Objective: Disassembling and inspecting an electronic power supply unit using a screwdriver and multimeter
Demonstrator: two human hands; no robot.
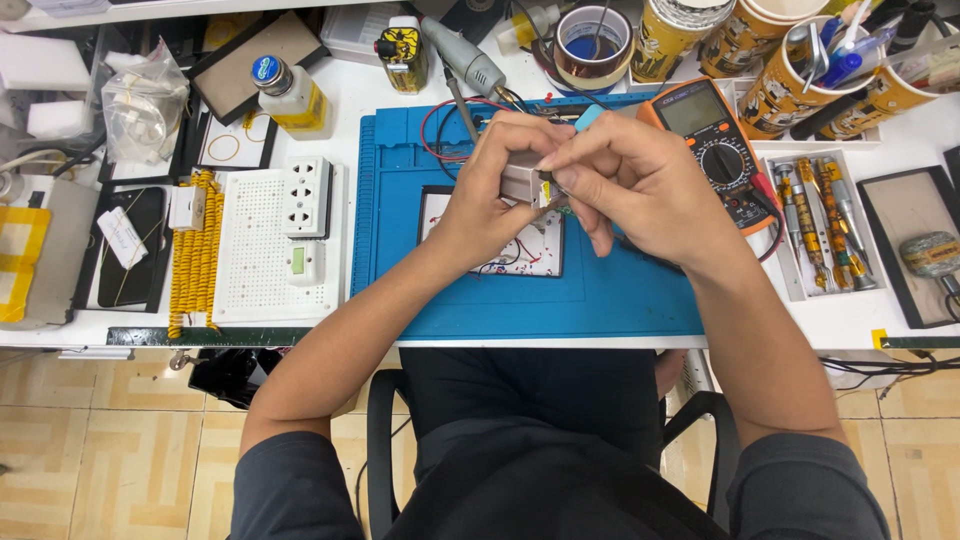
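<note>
Gripping a small grey box (520, 180), the left hand (490, 195) curls shut beside the pinching right hand (640, 185).

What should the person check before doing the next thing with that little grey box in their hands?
1. Grip on the small grey box: the left hand wraps round it. Ok.
2. Right hand: its fingertips pinch at the box's end, beside something small and dark. What that is: cannot tell.
3. Work stays over the blue mat: both hands are above it. Ok.
4. Red wire: it loops on the mat just behind the hands, close enough to snag. Not ok.
5. Orange meter: it lies right beside the right hand, within reach. Ok.
6. Whether the white socket block is switched on: cannot tell.
</note>
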